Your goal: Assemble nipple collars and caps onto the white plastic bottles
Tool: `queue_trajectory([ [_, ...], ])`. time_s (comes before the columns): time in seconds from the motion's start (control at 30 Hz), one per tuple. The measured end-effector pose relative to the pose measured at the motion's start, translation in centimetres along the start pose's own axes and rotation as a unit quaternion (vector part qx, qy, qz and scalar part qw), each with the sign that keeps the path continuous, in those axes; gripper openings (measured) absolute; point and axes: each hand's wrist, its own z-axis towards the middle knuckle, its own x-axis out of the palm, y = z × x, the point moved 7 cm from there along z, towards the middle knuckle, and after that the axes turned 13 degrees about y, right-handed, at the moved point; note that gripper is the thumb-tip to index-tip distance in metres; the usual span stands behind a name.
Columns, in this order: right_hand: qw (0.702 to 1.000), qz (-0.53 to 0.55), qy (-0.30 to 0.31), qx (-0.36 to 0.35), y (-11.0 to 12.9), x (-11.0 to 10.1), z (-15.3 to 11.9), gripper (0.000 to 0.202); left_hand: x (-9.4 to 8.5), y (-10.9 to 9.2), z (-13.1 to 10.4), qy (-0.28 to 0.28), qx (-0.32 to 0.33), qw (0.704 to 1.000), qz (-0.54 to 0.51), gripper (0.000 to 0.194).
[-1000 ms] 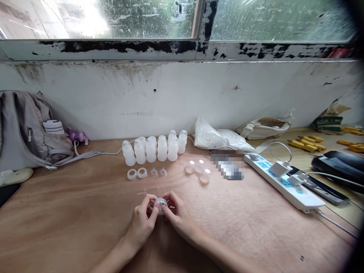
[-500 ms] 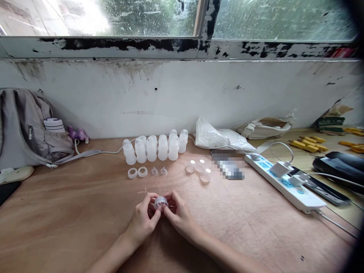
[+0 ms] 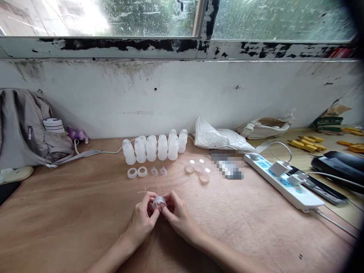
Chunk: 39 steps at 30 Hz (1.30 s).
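Both my hands meet at the middle of the wooden table, pinching one small translucent threaded ring between their fingertips. My left hand grips it from the left, my right hand from the right. Farther back stands a row of several small white plastic bottles. In front of that row lie two white rings and two clear nipples. A few clear caps lie to the right of them.
A grey backpack leans on the wall at the left. A white plastic bag, a power strip with chargers and cables, a black device and yellow parts fill the right side.
My hands stay almost in place; the fingers shift slightly around the ring, turning it between them.
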Motion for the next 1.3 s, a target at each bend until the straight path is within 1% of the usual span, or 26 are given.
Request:
queue_trajectory([
  [0.23,1.0,-0.019,-0.015,0.001,0.7,0.0,0.0,0.003,-0.1,-0.1,-0.1,-0.016,-0.028,0.999,0.024,0.013],
  [0.37,1.0,-0.001,-0.014,0.005,0.2,0.0,0.2,0.005,-0.3,0.1,-0.1,-0.024,-0.023,0.999,-0.023,0.015],
  [0.47,1.0,0.015,-0.011,0.006,-0.2,-0.1,0.3,0.007,-0.2,0.1,-0.1,-0.012,-0.02,0.998,-0.05,0.015],
  [0.53,1.0,0.014,-0.009,0.006,-0.3,-0.2,0.3,0.006,-0.1,0.0,-0.1,-0.01,-0.02,0.999,-0.041,0.015],
  [0.73,1.0,-0.016,-0.015,0.01,0.3,-0.3,0.2,0.006,-0.2,-0.2,-0.1,-0.031,-0.021,0.999,0.032,0.01],
  [0.9,1.0,0.004,-0.004,0.005,0.2,0.0,0.2,0.007,-0.3,0.2,-0.1,-0.038,-0.026,0.998,0.052,0.013],
  [1.03,1.0,-0.018,-0.006,0.004,0.3,-0.1,0.1,0.007,-0.3,0.1,-0.2,-0.046,-0.024,0.996,0.068,0.013],
  [1.17,1.0,-0.022,-0.003,0.006,0.5,-0.2,0.1,0.006,-0.4,-0.1,-0.2,-0.048,-0.025,0.997,0.054,0.012],
  [1.3,1.0,-0.014,0.011,-0.005,0.8,-0.1,0.2,0.008,-0.4,-0.4,-0.1,-0.045,-0.011,0.999,0.023,0.018],
])
